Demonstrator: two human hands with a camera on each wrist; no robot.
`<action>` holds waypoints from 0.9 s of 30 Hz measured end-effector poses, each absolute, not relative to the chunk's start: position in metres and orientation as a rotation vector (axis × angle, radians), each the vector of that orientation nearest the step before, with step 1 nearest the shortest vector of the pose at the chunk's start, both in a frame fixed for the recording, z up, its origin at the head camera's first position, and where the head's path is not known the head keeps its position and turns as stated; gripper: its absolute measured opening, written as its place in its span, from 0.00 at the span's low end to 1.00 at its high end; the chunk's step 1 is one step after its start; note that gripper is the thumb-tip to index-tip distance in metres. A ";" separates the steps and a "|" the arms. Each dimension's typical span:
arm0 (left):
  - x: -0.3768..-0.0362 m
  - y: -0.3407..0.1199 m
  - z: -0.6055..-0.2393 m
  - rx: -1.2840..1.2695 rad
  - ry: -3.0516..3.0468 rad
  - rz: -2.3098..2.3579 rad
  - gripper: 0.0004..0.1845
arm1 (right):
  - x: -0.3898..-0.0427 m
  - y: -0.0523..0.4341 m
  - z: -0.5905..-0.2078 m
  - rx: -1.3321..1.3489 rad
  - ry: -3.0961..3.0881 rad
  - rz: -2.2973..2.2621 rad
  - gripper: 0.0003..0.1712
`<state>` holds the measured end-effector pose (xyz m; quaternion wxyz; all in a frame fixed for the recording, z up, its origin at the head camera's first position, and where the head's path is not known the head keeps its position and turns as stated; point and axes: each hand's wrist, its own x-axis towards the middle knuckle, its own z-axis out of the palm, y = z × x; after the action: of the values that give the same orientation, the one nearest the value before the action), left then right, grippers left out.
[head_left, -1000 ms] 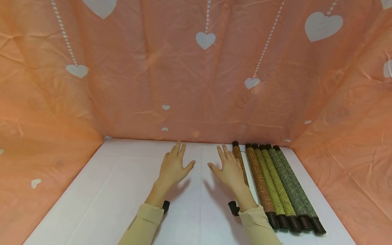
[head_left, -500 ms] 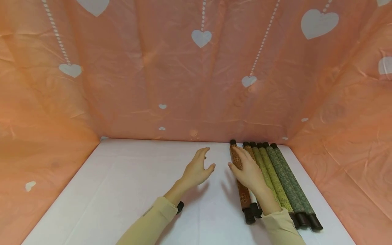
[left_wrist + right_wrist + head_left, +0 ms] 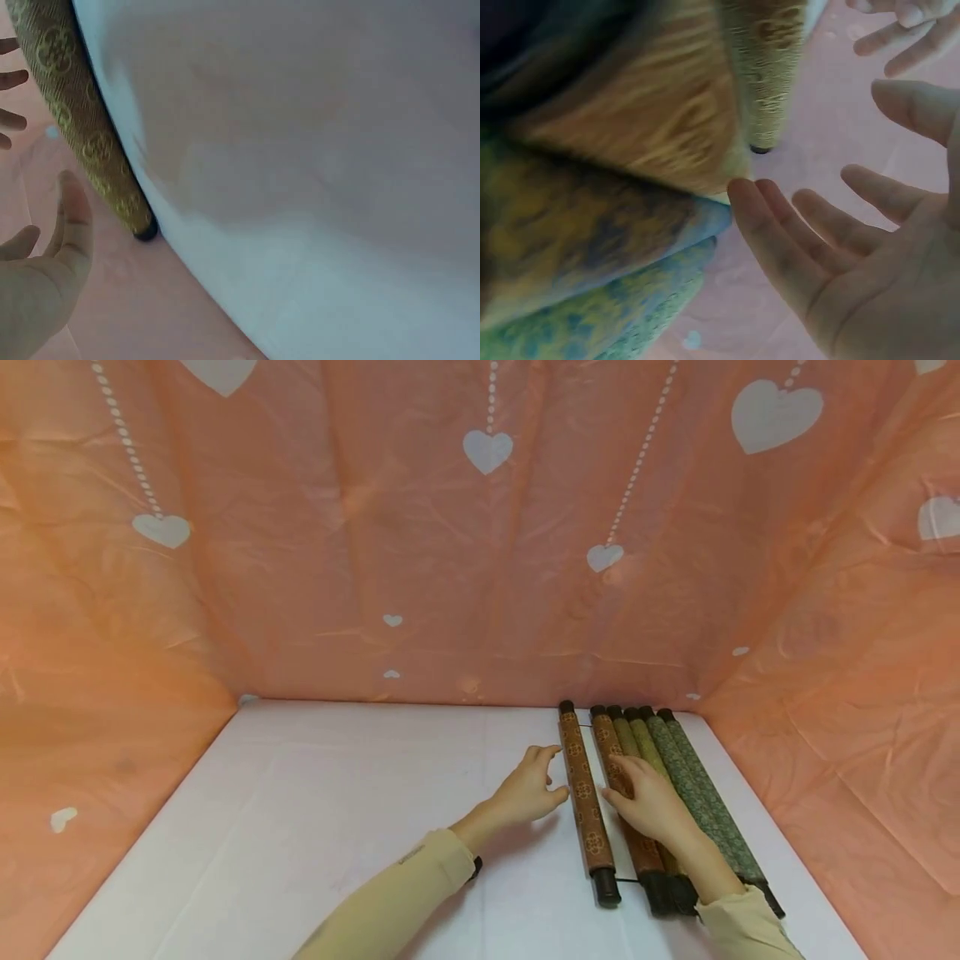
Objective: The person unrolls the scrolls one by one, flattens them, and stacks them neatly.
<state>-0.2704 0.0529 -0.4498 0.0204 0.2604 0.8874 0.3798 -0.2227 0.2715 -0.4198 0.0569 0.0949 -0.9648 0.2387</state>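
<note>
Scrolls with dark end knobs lie side by side on the white table. The leftmost is a brown scroll [image 3: 583, 789] with a gold flower pattern. A second brown scroll [image 3: 604, 737] lies to its right, with a white strip and thin dark cords between them. My left hand [image 3: 527, 787] is at the left side of the leftmost scroll, fingers loosely bent, fingertips right at its edge. My right hand [image 3: 651, 800] overlaps the second brown scroll, fingers gently curved. In the right wrist view its fingertips [image 3: 742, 195] are beside the brown cloth, gripping nothing.
Yellow-green scrolls [image 3: 651, 745] and green scrolls [image 3: 708, 793] lie tight together to the right, partly hidden by my right arm. The white table [image 3: 315, 810] extends left. Orange cloth [image 3: 420, 568] with white hearts encloses the back and both sides.
Both hands have moved right: the left to the edge of the leftmost scroll, the right from beside that scroll to over the second brown one. The scrolls look unmoved; the view shifts slightly.
</note>
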 end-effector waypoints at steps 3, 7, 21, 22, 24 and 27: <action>-0.270 0.063 -0.454 0.805 2.718 1.098 0.39 | -0.222 0.277 -0.423 0.284 -2.968 0.688 0.35; -0.268 0.074 -0.459 0.798 2.666 1.003 0.41 | -0.222 0.283 -0.426 0.295 -3.016 0.644 0.34; -0.259 0.090 -0.456 0.807 2.643 0.729 0.47 | -0.232 0.295 -0.432 0.488 -3.148 0.632 0.36; -0.259 0.091 -0.456 0.814 2.646 0.722 0.47 | -0.232 0.295 -0.433 0.501 -3.144 0.627 0.36; -0.260 0.091 -0.457 0.822 2.652 0.710 0.47 | -0.232 0.294 -0.435 0.531 -3.132 0.628 0.36; -0.261 0.090 -0.457 0.815 2.649 0.705 0.48 | -0.233 0.292 -0.437 0.593 -3.108 0.662 0.36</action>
<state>-0.2607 0.0902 -0.4567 0.1401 0.2822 0.9171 0.2442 -0.2330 0.2919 -0.4368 -0.0456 0.1832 -0.9604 0.2047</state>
